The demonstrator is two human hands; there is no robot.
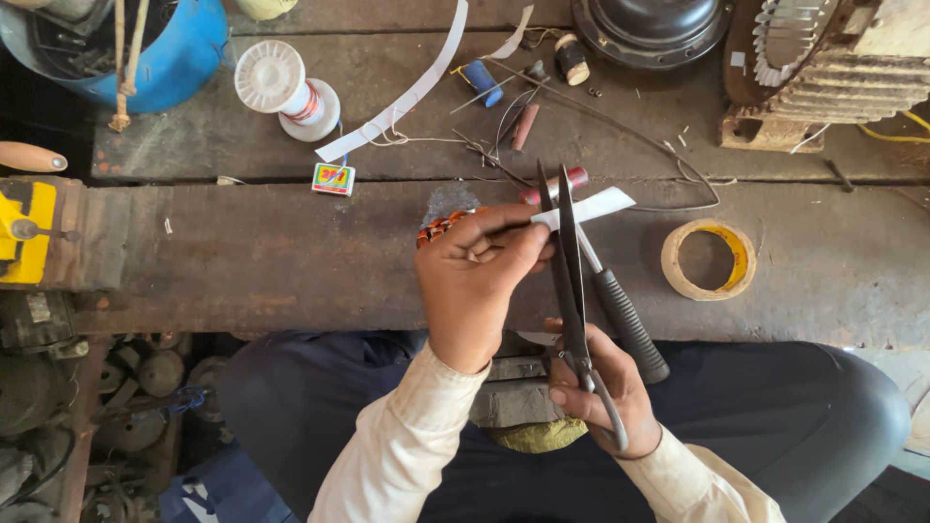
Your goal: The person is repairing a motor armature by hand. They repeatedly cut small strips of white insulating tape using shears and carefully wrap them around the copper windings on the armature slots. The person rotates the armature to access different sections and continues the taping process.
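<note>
The left hand [480,281] is pinching a white paper strip [591,206] above the wooden tabletop [271,257], while the right hand [605,387] is gripping the handles of the scissors [567,261]. The scissors' blades are standing slightly parted around the strip, near a tape roll [707,259] lying on the tabletop.

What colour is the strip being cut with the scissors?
White. The paper strip shows best in the head view, pinched by the left hand between the scissors blades.

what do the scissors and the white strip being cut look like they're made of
Scissors in the right hand: dark, dull metal, blades and loops alike. White strip pinched by the left hand: thin and flat, probably paper or plastic sheet.
</note>
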